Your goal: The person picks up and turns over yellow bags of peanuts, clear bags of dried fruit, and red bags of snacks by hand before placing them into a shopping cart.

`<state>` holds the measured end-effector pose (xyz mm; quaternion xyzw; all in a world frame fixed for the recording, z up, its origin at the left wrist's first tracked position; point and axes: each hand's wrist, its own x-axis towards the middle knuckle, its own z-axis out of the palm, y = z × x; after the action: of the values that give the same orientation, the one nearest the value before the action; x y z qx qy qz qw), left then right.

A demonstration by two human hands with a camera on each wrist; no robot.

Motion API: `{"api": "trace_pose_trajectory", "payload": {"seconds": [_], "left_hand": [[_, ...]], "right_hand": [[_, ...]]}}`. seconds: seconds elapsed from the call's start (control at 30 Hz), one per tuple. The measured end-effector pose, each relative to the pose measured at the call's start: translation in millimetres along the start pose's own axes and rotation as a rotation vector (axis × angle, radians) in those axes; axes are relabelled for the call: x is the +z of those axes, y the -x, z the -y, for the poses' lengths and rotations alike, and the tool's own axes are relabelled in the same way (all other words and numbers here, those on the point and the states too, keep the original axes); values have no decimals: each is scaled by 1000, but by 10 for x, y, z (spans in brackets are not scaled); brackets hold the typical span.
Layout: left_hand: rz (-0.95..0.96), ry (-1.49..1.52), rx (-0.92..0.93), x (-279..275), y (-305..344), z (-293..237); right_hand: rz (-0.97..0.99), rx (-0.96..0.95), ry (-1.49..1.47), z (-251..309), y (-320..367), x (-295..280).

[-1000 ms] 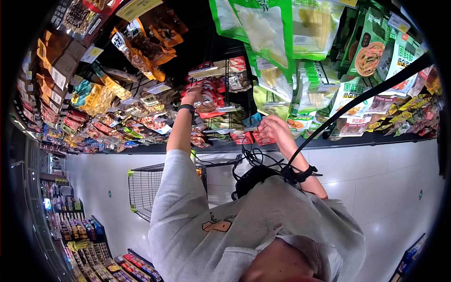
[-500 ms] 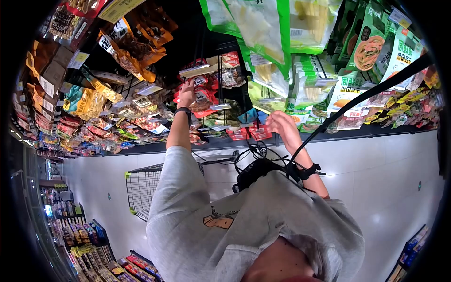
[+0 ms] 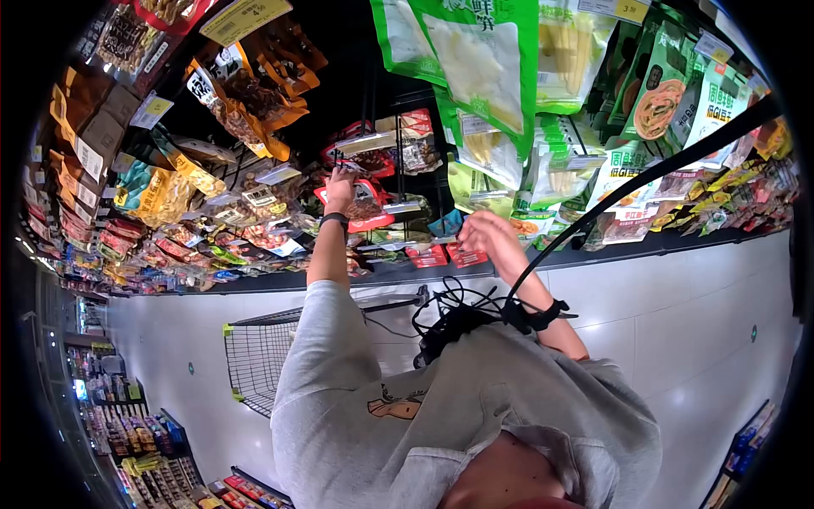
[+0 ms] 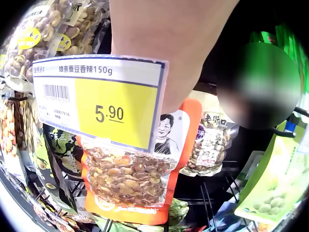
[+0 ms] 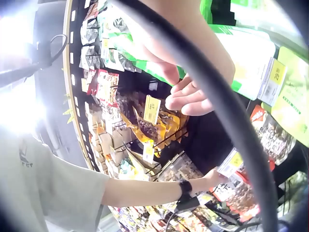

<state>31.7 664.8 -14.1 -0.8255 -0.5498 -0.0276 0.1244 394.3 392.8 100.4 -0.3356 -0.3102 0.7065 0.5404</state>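
My left hand point(image 3: 340, 190) reaches into the shelf and grips the upper part of an orange-edged bag of broad beans point(image 4: 128, 180). Its fingertips are hidden behind a white and yellow price tag point(image 4: 116, 110) reading 5.90 in the left wrist view. In the head view the bag shows red-orange, just right of the hand. My right hand point(image 3: 495, 237) hovers in front of the lower shelf, fingers loosely bent and holding nothing. In the right wrist view the same right hand point(image 5: 195, 92) is partly crossed by a black cable point(image 5: 231, 113).
Green and white packets point(image 3: 475, 76) hang at upper right, orange snack bags point(image 3: 246, 106) at upper left. Another nut bag point(image 4: 210, 137) hangs beside the gripped one. Behind the left arm stands a wire shopping cart point(image 3: 254, 356). Cables point(image 3: 458, 310) loop in front of the chest.
The left hand has stayed at the red-orange bags, its fingers now more bent, and the bag sits slightly lower apart from those above. The right hand has shifted a little left.
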Motion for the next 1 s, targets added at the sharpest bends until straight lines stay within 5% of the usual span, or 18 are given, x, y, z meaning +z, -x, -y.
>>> {"api": "trace_pose_trajectory", "payload": {"seconds": [0.1,0.23,1.0], "left_hand": [[-167,26,32,58,54,-10],[-17,-66,-38,-28,46,-102],[115,-108,-86,-141,31,-212]], "right_hand": [[40,64,39,-151,37,-7],[44,75,62,-148,71,-91],[-35,137,-106,-181,192,-318]]}}
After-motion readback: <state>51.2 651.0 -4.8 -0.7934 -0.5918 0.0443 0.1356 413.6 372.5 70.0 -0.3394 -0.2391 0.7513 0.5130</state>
